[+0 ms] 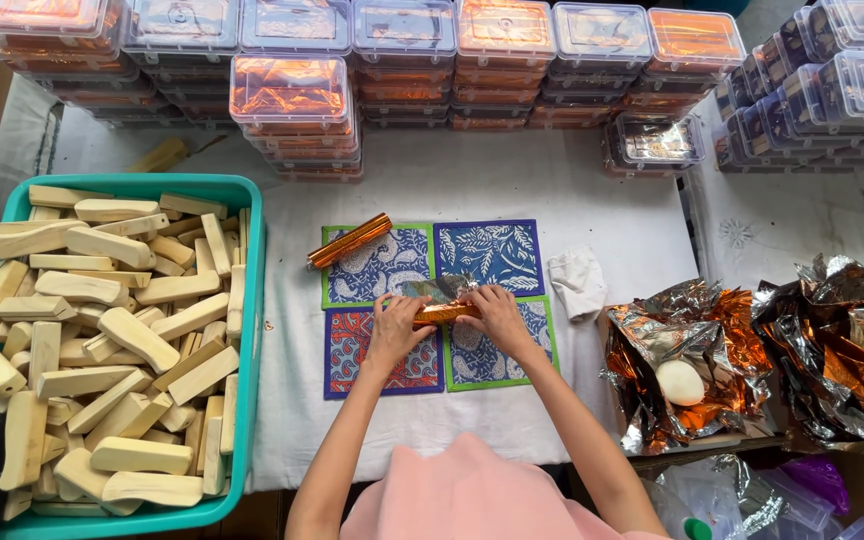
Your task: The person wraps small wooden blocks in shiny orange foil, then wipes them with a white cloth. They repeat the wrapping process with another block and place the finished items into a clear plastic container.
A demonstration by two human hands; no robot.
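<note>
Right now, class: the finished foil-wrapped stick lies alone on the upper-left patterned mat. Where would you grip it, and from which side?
Grip the foil-wrapped stick around its middle, coming down from above, fingers on its two long sides. It lies flat and slanted on the green-edged mat, its right end higher up the picture, so turn the hand across that slant. Probably avoid the ends, where the foil looks folded over.

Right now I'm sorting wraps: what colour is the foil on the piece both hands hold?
Orange foil, seen in the head view.
</note>
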